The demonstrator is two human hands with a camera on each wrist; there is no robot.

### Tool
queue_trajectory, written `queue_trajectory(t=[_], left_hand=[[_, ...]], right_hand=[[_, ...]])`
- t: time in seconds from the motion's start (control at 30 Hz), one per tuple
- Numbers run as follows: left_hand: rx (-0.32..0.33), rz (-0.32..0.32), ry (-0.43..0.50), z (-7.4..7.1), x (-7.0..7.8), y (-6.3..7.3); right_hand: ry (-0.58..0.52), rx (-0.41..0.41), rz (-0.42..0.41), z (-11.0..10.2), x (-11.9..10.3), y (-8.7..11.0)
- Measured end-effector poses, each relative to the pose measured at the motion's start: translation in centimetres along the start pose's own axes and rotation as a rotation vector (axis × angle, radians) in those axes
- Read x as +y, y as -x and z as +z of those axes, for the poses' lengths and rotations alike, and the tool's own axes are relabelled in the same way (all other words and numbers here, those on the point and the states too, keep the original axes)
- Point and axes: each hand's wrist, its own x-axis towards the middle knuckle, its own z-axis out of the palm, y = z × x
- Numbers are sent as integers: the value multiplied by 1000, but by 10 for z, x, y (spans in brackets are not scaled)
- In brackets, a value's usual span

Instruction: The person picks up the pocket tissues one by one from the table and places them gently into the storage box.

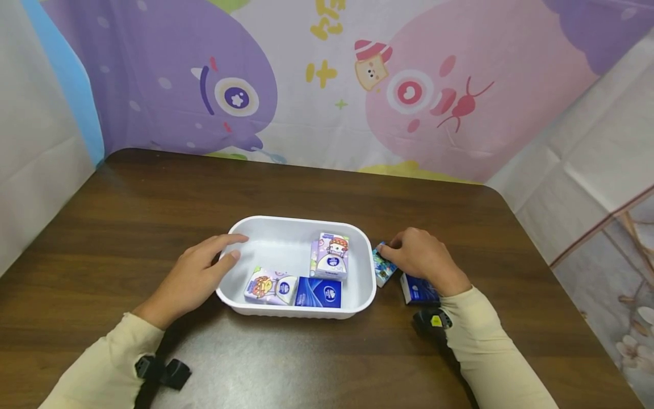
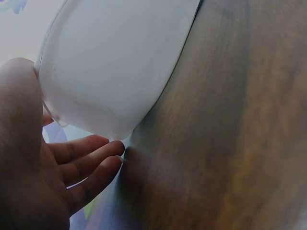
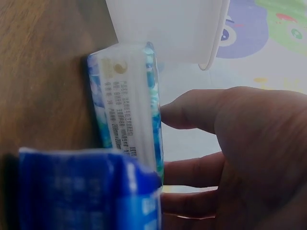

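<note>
Tray (image 1: 296,312) is partly loaded: you've got a cartoon pack (image 1: 271,288) front left, a blue pack (image 1: 318,293) beside it, a lilac pack (image 1: 333,257) back right, apparently atop another. So 3 sure, probably 4. Outside, 2 left: the blue-green pack (image 1: 384,269), flat on the table (image 1: 306,363) just off the tray's right end, and a dark blue pack (image 1: 416,288) under your right wrist. If loading, I'd call it over 1/2 done. Your right hand (image 1: 421,255) has thumb and fingers against the blue-green one; can't tell if clamped. Your left hand (image 1: 196,278): fingers apart, extended, at the tray's left rim.
</note>
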Motion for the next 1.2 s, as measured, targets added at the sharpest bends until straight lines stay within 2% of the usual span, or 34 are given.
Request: queue_trajectory(t=[0.3, 0.53, 0.83, 1.2], left_hand=[[-2, -5, 3, 0, 0, 0], [3, 6, -8, 0, -2, -1], [5, 9, -2, 0, -1, -1], [-4, -4, 0, 0, 0, -1]], right_hand=[[-28, -7, -24, 2, -1, -1], [5, -11, -28, 2, -2, -1], [33, -55, -34, -1, -4, 0], [24, -41, -34, 2, -4, -1]])
